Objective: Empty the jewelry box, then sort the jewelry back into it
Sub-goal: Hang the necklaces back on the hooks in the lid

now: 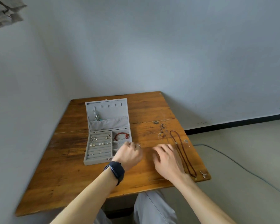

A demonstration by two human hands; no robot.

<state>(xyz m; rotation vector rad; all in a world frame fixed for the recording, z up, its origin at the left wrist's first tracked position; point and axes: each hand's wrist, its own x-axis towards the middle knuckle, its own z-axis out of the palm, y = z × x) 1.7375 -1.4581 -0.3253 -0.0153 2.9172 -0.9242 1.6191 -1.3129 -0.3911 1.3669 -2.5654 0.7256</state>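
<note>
Beside the left hand, the jewelry box was lined with matt grey velvety cloth and held a glossy red-beaded bracelet. The table under both hands was varnished wood, worn and stained. Beyond the right hand lay a dull dark-beaded necklace and thin silvery metal chains.

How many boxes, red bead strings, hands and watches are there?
Jewelry box: 1
Red bead strings: 2, the bracelet in the box, the necklace on the table
Hands: 2, left hand and right hand
Watch: 1
Total: 6
</note>
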